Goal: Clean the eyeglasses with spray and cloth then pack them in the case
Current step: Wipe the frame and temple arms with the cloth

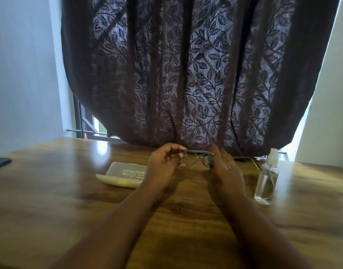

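Spray bottle (266, 177): clear plastic, white cap, upright on the table (70, 200), right of the hands. Clear liquid shows through the wall; its level is hard to read. The bottle looks mostly full.
Case (124, 174): pale, oblong, lying on the table just left of the left hand. Printed text on the flat upper part, too small to read. A cream rounded edge shows along the near side. Cannot tell whether it is open or closed; no contents visible. Its right end is hidden behind the left hand.
Eyeglasses (196, 159): thin dark frame, held above the table between both hands, lenses facing down toward the person. One temple arm runs across the back of the right hand; the other reaches right, toward the bottle.
Left hand (164, 166): fingers curled, pinching the frame at its left end.
Right hand (224, 169): fingers curled round the right lens area. A dark patch sits at the lens under the fingers; cannot tell whether it is a cloth or shadow.
Curtain (196, 74): dark, leaf pattern, hanging behind the table; covers most of the window (89, 125).
Dark flat object (0, 163): at the left edge of the table, cut off by the frame, unidentifiable.
Forearms: bare, lower parts blurred.
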